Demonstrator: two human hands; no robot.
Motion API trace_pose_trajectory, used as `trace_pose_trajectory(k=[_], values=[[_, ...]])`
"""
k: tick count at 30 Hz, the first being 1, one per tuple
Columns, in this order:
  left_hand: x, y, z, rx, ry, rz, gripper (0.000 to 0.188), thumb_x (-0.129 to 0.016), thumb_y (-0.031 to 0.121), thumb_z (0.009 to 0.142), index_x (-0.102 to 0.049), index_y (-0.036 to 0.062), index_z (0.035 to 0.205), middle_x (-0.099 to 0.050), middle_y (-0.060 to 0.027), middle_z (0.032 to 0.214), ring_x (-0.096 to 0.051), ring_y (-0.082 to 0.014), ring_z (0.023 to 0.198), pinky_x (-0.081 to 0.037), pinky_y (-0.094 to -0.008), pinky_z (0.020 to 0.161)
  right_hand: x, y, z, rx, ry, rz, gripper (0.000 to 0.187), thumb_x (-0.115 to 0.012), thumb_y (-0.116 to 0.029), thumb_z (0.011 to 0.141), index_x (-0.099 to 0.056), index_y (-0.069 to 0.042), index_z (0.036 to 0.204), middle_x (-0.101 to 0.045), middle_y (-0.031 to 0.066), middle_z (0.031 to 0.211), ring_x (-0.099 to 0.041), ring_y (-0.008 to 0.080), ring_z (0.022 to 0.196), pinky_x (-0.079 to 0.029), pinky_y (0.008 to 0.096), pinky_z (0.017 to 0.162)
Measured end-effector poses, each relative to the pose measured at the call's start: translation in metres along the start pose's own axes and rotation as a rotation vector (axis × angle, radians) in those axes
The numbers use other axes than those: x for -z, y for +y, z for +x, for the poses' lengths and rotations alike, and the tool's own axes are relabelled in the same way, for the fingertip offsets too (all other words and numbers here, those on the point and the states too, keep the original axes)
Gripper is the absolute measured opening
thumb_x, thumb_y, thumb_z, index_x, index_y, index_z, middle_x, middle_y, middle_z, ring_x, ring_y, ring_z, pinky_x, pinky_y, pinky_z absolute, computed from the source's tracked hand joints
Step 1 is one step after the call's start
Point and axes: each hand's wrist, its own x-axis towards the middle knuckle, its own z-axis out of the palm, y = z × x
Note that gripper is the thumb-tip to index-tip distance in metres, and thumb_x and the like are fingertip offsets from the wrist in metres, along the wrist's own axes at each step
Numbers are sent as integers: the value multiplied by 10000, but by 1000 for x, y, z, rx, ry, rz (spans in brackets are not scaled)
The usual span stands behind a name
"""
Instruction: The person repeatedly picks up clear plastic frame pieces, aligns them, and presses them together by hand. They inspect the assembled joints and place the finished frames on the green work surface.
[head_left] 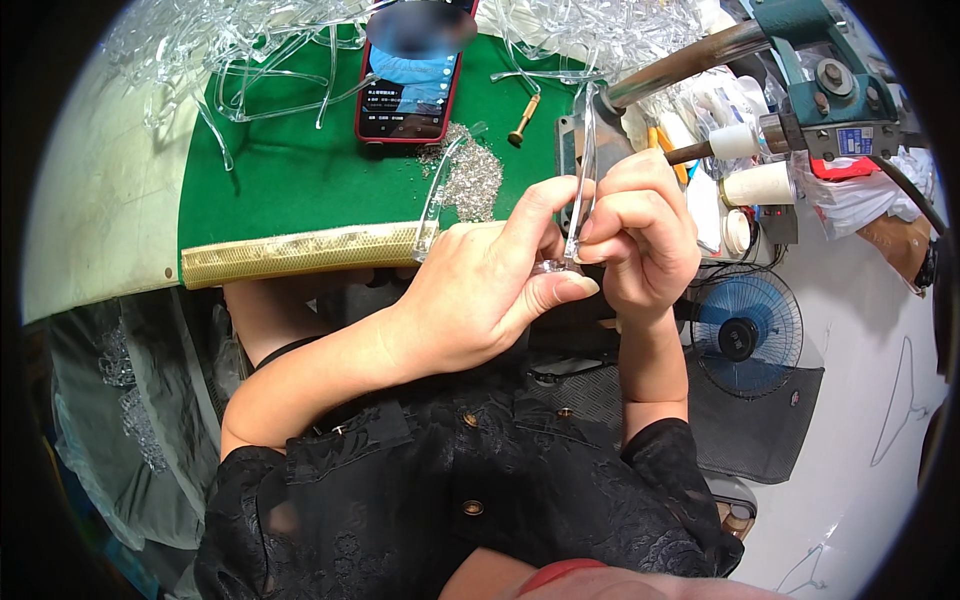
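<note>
Both my hands hold a clear plastic eyeglass frame just over the table's near edge. My left hand (465, 290) is closed around its front, thumb and fingers near one corner; most of the front is hidden behind the hand. At that corner, my right hand (645, 235) pinches the lower end of a clear temple arm (587, 140), which points up and away. Another clear temple arm (433, 205) sticks up to the left of my left hand. Beyond it lies a heap of tiny silvery metal pieces (472, 180). A small brass-coloured screwdriver (523, 120) rests farther back on the green mat.
A phone (405, 100) in a red case lies on the green mat (270, 170). Clear eyeglass parts (250, 45) are heaped behind. A gold mesh strip (300, 254) lines the near edge. At right stand a green metal machine (830, 85), a paper cup (757, 185) and a blue fan (775, 325).
</note>
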Motion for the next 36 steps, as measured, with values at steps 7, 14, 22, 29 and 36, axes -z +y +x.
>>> trace_pose_trajectory(k=[7,14,22,29,36], values=[[1,0,-1,-4,-8,15,642,-627,333,888,-327,-4,1344,-617,-129,771,-637,-350,699,-484,-403,582,0,2,-2,13,-2,-11,179,-754,-147,675,-628,-60,767,-592,43,766,-549,196,699,-427,287,611],[-1,-3,-1,-32,28,31,672,-661,297,861,-322,5,1362,-607,-119,790,-634,-331,716,-492,-393,599,-1,-4,-2,0,-7,-18,134,-719,-70,719,-615,-45,799,-606,72,824,-558,201,714,-449,295,620],[-1,-2,-2,-8,24,4,676,-648,325,871,-318,6,1366,-599,-119,790,-629,-329,711,-491,-387,606,-3,-4,-1,18,2,-28,144,-716,-69,720,-603,-39,803,-596,74,809,-560,201,712,-457,288,607],[-4,-5,-2,-32,41,-14,667,-625,350,888,-313,8,1368,-597,-122,782,-625,-335,705,-486,-386,602,-4,-3,0,58,15,-59,145,-714,-76,726,-592,-43,797,-584,71,798,-550,203,695,-448,291,589],[-6,-2,0,-10,43,-130,643,-609,352,902,-311,36,1376,-584,-130,769,-620,-350,693,-471,-380,597,-8,-1,-8,58,85,-72,145,-704,-58,736,-581,-48,812,-558,73,805,-515,198,666,-426,288,572]])
